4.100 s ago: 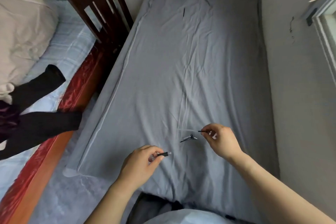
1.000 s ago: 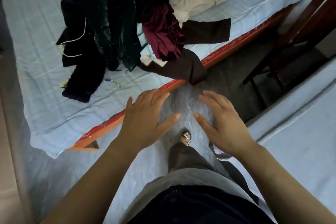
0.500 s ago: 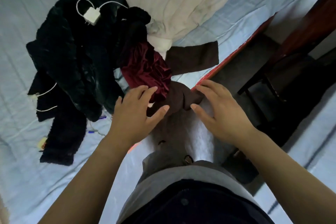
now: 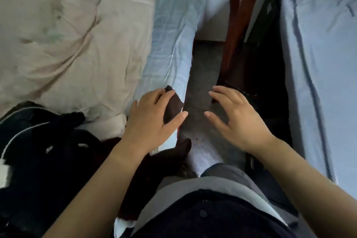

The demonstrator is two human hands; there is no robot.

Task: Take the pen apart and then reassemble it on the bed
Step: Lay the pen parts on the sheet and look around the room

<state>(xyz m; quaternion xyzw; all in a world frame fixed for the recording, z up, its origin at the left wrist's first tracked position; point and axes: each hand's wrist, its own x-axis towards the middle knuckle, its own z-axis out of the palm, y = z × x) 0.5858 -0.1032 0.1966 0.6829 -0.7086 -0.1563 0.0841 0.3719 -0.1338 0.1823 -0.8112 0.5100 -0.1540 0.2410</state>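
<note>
No pen or pen part shows in the head view. My left hand [image 4: 152, 120] hovers with fingers spread over the edge of the left bed [image 4: 173, 48], above a dark cloth end [image 4: 172, 105], and holds nothing. My right hand [image 4: 235, 120] is spread flat over the floor gap [image 4: 202, 75] between the beds, also with nothing in it. The grey-sheeted bed [image 4: 324, 63] runs along the right side. The picture is blurred by motion.
A beige pillow [image 4: 67, 44] lies at upper left. A heap of dark clothes [image 4: 48, 156] with a white cable lies at lower left. A dark wooden chair [image 4: 241, 31] stands in the gap by the grey bed. My legs fill the bottom.
Earlier both hands held pen parts over the grey bed. Since then the view has swung left and back toward the gap; both hands are open and hold nothing.
</note>
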